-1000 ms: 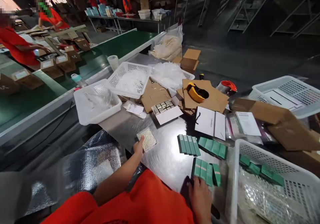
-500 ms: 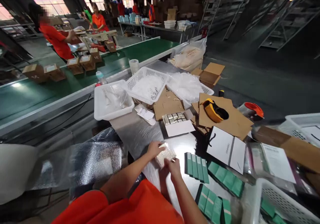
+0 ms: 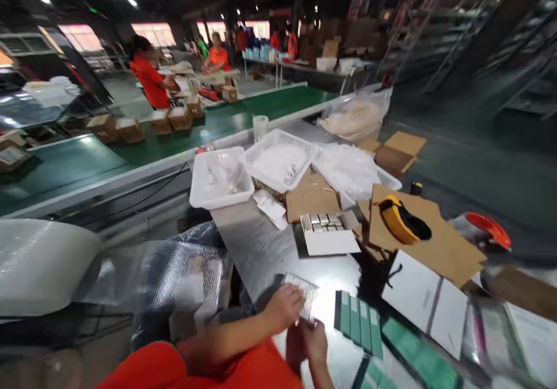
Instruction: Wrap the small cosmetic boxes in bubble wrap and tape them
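Note:
A small bubble-wrapped packet is between my hands over the metal table. My left hand lies over its left edge with the fingers curled on it. At its lower right corner, my right hand pinches the wrap. Just beyond the packet stands an open white box with small silver-topped boxes in it. Green boxes lie in a row to the right of my right hand. What is inside the wrap is too blurred to tell.
White baskets stand at the table's back left, beside a green conveyor with cartons. Flat cardboard bears a yellow tape roll. A white paper bag lies right. Bubble wrap hangs left. A person stands beyond the conveyor.
The view has swung left and tilted up, so the scene sits further right. My left hand has moved over the packet, and my right hand has shifted to its lower corner.

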A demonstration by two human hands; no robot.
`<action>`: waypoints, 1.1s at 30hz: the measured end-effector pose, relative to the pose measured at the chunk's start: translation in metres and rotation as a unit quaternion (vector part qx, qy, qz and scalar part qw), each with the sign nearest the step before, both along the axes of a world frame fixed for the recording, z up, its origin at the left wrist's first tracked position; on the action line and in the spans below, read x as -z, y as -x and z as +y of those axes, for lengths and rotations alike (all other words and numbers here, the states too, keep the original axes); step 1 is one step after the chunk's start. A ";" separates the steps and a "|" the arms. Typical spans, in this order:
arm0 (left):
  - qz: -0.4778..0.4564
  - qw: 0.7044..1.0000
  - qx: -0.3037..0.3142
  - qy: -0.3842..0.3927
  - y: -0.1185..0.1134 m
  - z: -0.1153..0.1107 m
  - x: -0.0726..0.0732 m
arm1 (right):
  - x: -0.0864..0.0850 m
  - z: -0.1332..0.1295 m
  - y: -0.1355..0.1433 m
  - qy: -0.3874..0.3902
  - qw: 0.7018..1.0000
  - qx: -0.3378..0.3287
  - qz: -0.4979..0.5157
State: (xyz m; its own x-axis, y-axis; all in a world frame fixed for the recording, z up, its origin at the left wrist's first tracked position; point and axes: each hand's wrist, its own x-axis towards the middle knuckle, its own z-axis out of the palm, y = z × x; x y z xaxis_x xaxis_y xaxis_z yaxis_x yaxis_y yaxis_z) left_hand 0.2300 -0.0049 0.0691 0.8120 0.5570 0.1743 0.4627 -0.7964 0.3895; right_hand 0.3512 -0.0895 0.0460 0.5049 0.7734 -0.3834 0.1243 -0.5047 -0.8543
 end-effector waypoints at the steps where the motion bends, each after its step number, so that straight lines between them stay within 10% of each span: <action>1: 0.005 1.000 0.011 0.010 0.002 -0.002 -0.003 | 0.000 -0.008 -0.005 0.029 0.998 0.032 -0.040; 4: 0.028 0.998 0.039 0.045 0.006 0.000 -0.009 | -0.009 -0.018 -0.013 -0.018 0.980 0.045 -0.194; 9: 0.041 0.993 0.071 0.080 0.017 0.014 -0.008 | -0.024 0.001 -0.015 -0.139 0.901 -0.133 -0.390; 13: 0.007 0.993 0.073 0.092 0.020 0.017 -0.006 | -0.024 0.013 -0.013 -0.086 0.850 -0.248 -0.456; 23: 0.042 0.997 0.068 0.001 0.019 0.016 -0.008 | -0.033 0.005 -0.014 -0.055 0.797 -0.293 -0.525; 29: 0.054 0.997 0.045 -0.022 0.020 0.014 0.010 | -0.083 0.097 -0.147 -0.089 0.815 -0.132 -0.557; 33: -0.015 0.989 0.021 -0.146 0.015 0.009 0.047 | -0.125 0.165 -0.259 0.009 0.806 0.033 -0.591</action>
State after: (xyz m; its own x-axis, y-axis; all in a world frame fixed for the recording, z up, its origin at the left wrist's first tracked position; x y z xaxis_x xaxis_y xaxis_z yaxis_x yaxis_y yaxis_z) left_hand 0.2154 0.0044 0.0224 0.8252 0.4455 0.3472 0.4188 -0.8951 0.1529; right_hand 0.6105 0.0753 0.1711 0.5646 0.7297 0.3857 0.8188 -0.5538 -0.1509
